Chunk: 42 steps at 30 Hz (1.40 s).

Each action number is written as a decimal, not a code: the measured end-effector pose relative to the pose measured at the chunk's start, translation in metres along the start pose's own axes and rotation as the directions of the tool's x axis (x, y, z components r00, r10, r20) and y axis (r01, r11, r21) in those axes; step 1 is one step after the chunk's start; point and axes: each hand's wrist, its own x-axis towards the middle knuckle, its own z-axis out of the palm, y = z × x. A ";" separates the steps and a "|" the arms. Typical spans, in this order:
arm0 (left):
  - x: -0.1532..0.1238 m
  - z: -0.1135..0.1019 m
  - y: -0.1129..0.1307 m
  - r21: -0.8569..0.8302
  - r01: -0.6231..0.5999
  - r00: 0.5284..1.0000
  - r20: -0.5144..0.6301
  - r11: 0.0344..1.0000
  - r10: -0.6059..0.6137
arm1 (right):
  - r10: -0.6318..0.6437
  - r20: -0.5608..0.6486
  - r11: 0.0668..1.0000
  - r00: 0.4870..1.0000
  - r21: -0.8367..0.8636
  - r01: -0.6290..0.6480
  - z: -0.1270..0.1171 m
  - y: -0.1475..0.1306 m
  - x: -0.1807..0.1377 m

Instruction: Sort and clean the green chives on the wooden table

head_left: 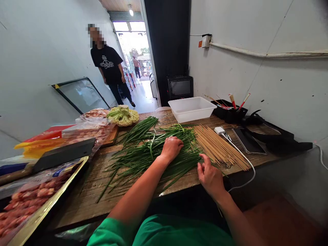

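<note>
A spread of long green chives [143, 150] lies across the wooden table [84, 198]. My left hand [171, 147] rests on top of the chives with its fingers curled down into them. My right hand [210, 174] hovers at the table's near edge, fingers loosely bent and pinched together at the tips, beside a bundle of bamboo skewers [217, 145]. What the right fingers hold, if anything, I cannot make out.
A white plastic tub [192, 108] stands at the back. A black holder with chopsticks [229, 111], a phone [248, 140] and a charger with cable [220, 131] lie right. Cauliflower [123, 115], bagged meat [87, 131], a cleaver [61, 153] and a meat tray [36, 212] sit left. A person [110, 68] stands in the doorway.
</note>
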 end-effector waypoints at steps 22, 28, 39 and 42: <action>0.005 0.010 0.010 -0.462 0.098 0.990 -0.046 0.882 -0.133 | -0.055 -0.058 0.984 0.997 0.165 0.064 -0.001 0.004 0.000; 0.004 0.007 0.013 -0.463 0.104 0.989 -0.043 0.880 -0.140 | -0.049 -0.044 0.980 0.998 0.192 0.057 0.003 0.008 -0.001; 0.002 0.006 0.013 -0.434 0.118 0.990 -0.021 0.893 -0.141 | -0.057 -0.039 0.977 0.998 0.205 0.063 0.002 0.007 -0.002; 0.002 0.005 0.013 -0.428 0.117 0.990 -0.020 0.896 -0.139 | -0.071 -0.047 0.978 0.996 0.193 0.078 0.002 0.007 -0.002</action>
